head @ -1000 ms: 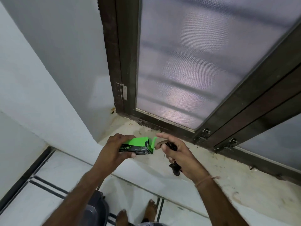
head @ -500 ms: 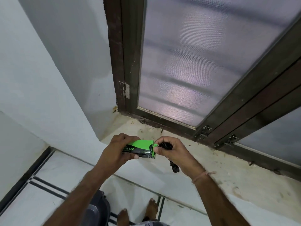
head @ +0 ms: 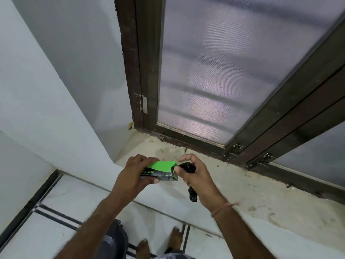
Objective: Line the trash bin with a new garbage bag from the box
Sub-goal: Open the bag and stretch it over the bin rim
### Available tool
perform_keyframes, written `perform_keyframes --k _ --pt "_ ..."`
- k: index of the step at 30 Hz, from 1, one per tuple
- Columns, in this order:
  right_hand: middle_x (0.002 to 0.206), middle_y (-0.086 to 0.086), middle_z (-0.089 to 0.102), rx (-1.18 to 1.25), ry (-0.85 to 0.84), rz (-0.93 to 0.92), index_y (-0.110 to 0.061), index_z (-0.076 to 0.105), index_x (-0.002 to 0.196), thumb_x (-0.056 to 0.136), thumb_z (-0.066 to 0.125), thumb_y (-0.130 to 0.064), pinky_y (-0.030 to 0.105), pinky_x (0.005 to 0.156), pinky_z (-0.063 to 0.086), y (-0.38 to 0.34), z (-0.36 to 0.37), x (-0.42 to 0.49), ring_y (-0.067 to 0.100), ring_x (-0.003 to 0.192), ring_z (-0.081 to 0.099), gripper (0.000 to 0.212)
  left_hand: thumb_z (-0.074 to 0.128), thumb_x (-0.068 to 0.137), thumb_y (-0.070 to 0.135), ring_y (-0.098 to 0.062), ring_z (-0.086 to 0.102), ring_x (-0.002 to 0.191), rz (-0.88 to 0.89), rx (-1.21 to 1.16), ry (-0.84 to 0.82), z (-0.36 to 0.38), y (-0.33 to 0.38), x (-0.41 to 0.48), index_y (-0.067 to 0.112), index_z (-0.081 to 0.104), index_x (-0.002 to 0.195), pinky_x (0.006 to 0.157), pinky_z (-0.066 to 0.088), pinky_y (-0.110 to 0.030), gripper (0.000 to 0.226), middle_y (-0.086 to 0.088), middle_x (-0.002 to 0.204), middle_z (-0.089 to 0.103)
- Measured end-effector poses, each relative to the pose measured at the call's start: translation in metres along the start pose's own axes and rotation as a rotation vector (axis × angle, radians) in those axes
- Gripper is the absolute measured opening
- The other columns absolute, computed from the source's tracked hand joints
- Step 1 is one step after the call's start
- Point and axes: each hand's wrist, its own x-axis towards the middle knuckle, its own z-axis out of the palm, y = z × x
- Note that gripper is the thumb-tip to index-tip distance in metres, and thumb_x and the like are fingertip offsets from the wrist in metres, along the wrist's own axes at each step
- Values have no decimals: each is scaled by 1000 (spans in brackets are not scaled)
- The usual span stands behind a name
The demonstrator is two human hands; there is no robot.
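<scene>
Head view: left hand (head: pixel 130 176) clamps green cardboard bag box (head: pixel 162 170); right hand (head: pixel 194 177) clutches crumpled black plastic bag (head: pixel 187 168). Next, presumably: set box down, unfold bag.

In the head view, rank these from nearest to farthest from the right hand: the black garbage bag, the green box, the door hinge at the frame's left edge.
1. Black garbage bag: inside the right hand grip.
2. Green box: just left, at its fingertips, held by the left hand.
3. Door hinge: well above, on the frame.
</scene>
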Motion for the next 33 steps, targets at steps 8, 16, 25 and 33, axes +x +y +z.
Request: perform_keyframes --k 8,16,25,33 --pt "82 -8 69 7 44 -15 -8 74 109 93 75 -3 17 57 46 12 -7 12 4 60 53 17 80 77 41 -13 44 110 -34 70 21 10 0 19 37 63 131 77 48 -32 57 11 110 56" --pt "119 11 73 -95 -70 82 -6 71 128 97 70 -3 9 62 48 26 -13 54 -9 69 61 31 85 76 19 -29 48 125 -81 296 -46 16 -14 60 26 64 135 85 56 -43 63 -7 125 59" --pt "112 15 74 50 -47 174 -14 72 117 104 56 -43 24 54 45 24 -19 21 17 74 52 36 91 68 40 -35 51 127 -92 489 225 29 12 30 20 60 134 98 47 -51 75 -10 136 58" --pt "112 5 77 68 -132 249 -25 74 123 102 27 -64 19 66 51 22 27 -2 9 81 67 64 55 97 56 5 65 76 -632 -744 58 60 89 -27 24 69 96 66 45 -11 34 17 79 71"
